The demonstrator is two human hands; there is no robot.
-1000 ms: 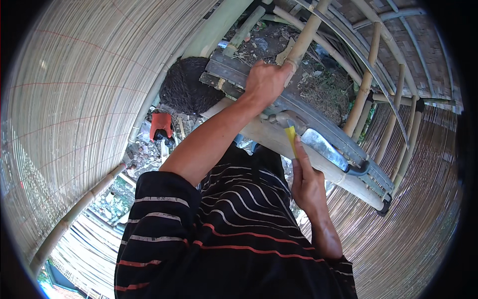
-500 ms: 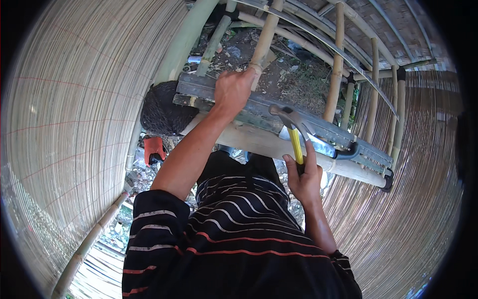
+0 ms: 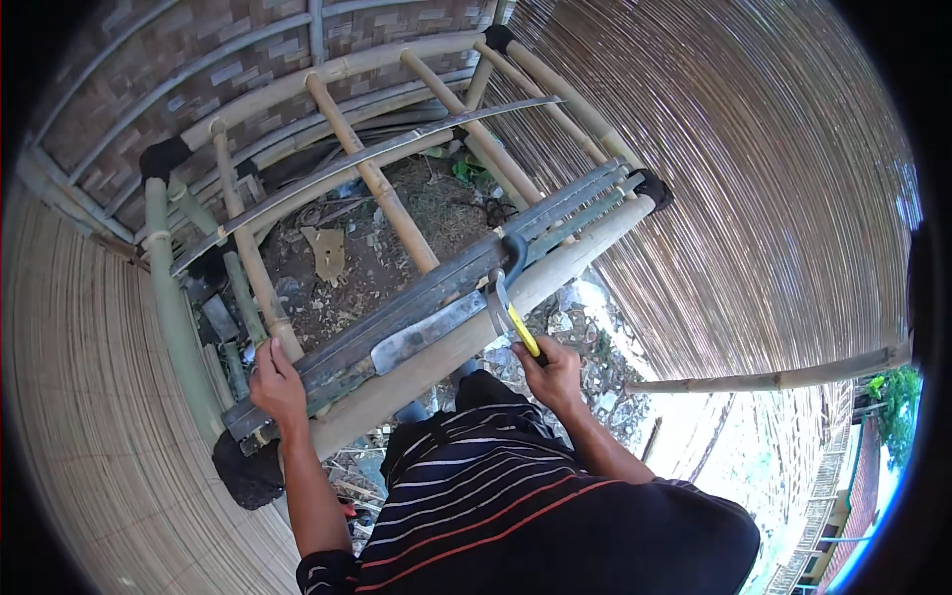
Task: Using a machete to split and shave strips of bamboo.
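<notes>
Slatted walls (image 3: 714, 178) are enclosing the person on both sides, and a woven wall (image 3: 119, 119) is closing off the far side. Littered bare ground (image 3: 451, 203) is showing below. Over it a bamboo frame (image 3: 367, 61) is standing, apparently part-built: its corners are already wearing black wrapping (image 3: 164, 159) and several cross poles (image 3: 377, 183) are spanning it, with wide gaps remaining. How much is left, I cannot tell. Dark planks (image 3: 392, 305) are running beside the near rail (image 3: 436, 359), and a long thin strip (image 3: 297, 192) is lying across the poles. The left hand (image 3: 279, 389) is touching the leftmost pole's near end; whether its grip is closing around it, I cannot tell. A broad blade (image 3: 421, 337) is resting along the planks. Above its dark handle (image 3: 514, 256), the right hand (image 3: 557, 375) is gripping a yellow-handled hammer (image 3: 521, 327).
</notes>
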